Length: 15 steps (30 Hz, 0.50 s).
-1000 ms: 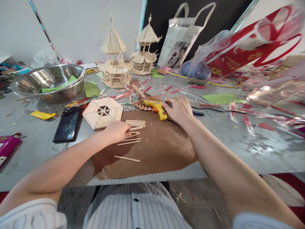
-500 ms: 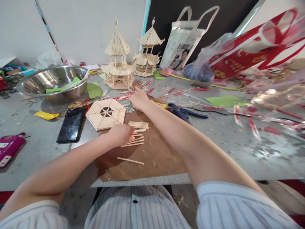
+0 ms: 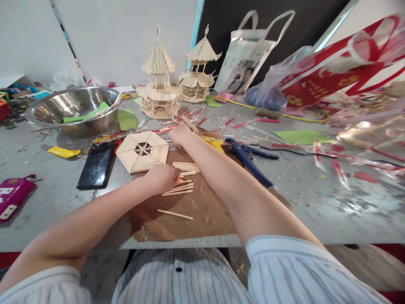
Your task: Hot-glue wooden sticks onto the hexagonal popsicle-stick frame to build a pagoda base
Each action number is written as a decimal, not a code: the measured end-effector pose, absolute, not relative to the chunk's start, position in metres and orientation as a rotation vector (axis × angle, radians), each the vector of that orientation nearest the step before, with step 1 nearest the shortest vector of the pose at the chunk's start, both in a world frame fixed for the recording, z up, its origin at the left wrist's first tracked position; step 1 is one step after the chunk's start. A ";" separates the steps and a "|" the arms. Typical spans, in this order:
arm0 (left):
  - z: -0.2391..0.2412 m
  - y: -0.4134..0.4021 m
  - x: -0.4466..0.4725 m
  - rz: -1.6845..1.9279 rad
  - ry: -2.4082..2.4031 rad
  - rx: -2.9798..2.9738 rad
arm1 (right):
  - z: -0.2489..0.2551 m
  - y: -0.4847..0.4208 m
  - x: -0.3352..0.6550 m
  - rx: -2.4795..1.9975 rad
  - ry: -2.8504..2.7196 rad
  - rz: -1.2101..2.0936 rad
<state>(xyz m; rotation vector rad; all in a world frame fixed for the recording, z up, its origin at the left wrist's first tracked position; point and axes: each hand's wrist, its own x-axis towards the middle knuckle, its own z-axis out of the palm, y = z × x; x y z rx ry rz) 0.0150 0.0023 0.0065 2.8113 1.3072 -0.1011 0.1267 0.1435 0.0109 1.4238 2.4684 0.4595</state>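
My left hand (image 3: 163, 178) is closed at the brown sheet, its fingers curled around a pale wooden stick (image 3: 188, 173) whose end pokes out to the right. Just beside it are a row of sticks (image 3: 186, 166), several looser sticks (image 3: 180, 190) and a single stick (image 3: 175, 214) nearer me. Behind this hand lies a hexagonal stick panel (image 3: 141, 153) with a spoked opening. My right hand (image 3: 180, 134) reaches past the panel's right edge among red wrappers, its fingers curled downward. What it grips, if anything, is hidden.
Two stick pagodas (image 3: 160, 90) stand at the back. A metal bowl (image 3: 41, 120), phone (image 3: 95, 166) and yellow cutter (image 3: 64, 152) are on the left. Blue-handled pliers (image 3: 249, 160) and a yellow tool (image 3: 214, 143) lie right of my forearm. A brown sheet (image 3: 202, 219) covers the table's front.
My right hand has drawn back slightly toward me and to the left, and its forearm has shifted left, showing more of the pliers. My left hand stays by the sticks.
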 end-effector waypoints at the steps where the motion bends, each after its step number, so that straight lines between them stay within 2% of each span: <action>1: 0.007 0.003 0.015 -0.083 1.310 2.818 | 0.010 0.144 0.127 1.436 2.459 0.455; 9: 0.006 0.023 0.001 0.236 1.632 2.882 | 0.014 0.146 0.121 1.534 2.423 0.335; 15: 0.000 0.033 -0.008 0.113 1.754 2.858 | 0.013 0.145 0.115 1.499 2.444 0.344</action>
